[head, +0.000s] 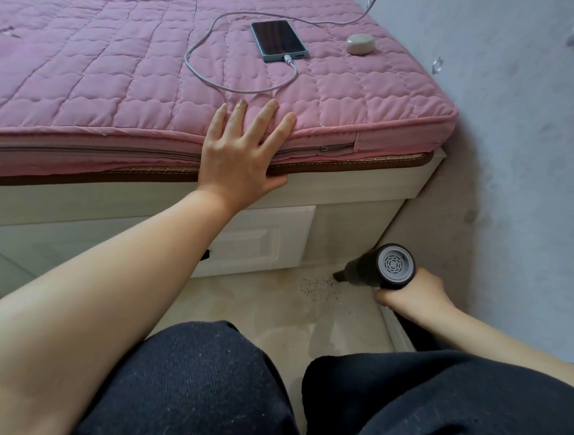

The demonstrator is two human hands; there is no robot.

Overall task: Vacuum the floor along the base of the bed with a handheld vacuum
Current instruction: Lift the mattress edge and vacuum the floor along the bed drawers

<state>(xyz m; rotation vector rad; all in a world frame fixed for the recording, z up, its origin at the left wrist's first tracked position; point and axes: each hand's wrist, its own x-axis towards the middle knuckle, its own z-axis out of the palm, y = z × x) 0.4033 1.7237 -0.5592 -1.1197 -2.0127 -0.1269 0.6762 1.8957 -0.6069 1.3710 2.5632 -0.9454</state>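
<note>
Knees: folded close over floor.
Left hand: spread flat, braced on mattress edge.
Right hand: wrapped around vacuum.
Risk: crumbs may be scattered by nozzle.

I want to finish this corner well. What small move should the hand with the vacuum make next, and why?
Probably slide the vacuum a little to the left, along the bed base. Its nozzle sits at the right edge of the dark crumbs, and most of them lie left of it on the floor. The right hand already grips the vacuum.
</note>
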